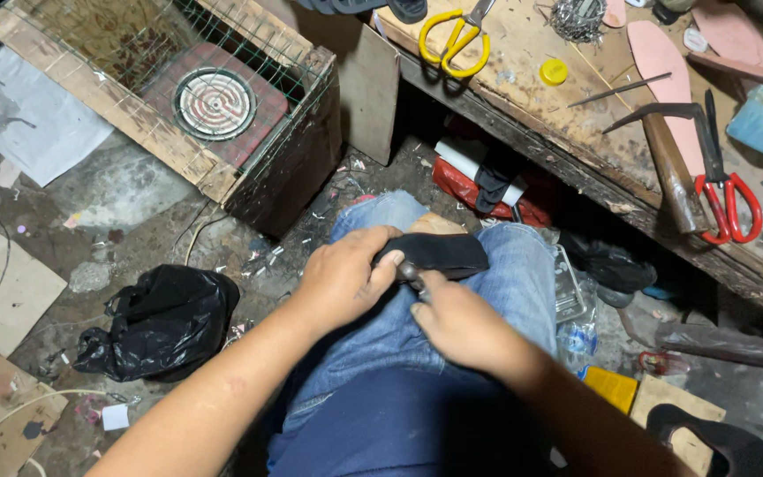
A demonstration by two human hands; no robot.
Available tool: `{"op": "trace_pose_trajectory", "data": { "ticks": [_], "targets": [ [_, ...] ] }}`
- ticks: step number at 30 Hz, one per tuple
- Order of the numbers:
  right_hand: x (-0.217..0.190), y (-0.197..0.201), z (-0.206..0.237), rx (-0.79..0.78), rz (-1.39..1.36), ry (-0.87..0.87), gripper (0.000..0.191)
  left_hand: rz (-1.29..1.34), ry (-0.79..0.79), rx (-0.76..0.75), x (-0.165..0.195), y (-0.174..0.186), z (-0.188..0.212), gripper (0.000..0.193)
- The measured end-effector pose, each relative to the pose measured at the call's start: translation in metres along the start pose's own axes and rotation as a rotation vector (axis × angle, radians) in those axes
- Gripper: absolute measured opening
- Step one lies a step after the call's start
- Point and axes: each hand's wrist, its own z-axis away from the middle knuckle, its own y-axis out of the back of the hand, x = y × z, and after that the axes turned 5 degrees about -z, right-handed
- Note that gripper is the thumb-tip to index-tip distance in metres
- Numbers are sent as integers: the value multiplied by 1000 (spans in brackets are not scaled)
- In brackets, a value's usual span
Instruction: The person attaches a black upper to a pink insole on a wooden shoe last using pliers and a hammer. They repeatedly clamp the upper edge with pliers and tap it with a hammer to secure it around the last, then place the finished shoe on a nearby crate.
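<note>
The left hand [342,278] has its fingers curled tight around one end of a black shoe piece [439,253] resting on the person's denim-clad knee [496,291], thumb pressed on top. Just right of it, the right hand [457,322] pinches a small dark tool [412,276] against the piece's lower edge. I judge a slip there could jab the left thumb or the leg beneath, since nothing firm backs the work.
</note>
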Motion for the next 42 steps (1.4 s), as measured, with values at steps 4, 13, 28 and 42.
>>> {"op": "trace_pose_trajectory", "data": {
  "ticks": [4,13,28,42],
  "targets": [
    [3,5,4,-51,-87,23,29,-22,2,-5,4,-3,6,30],
    [28,-25,-27,34,-220,403,47,84,143,-36,-13,-4,-17,28],
    [1,0,-24,-313,-1241,-332,37,109,121,-75,-21,2,-16,26],
    [9,-56,-44,300,12,118,36,104,263,-187,-36,7,-23,33]
  ]
}}
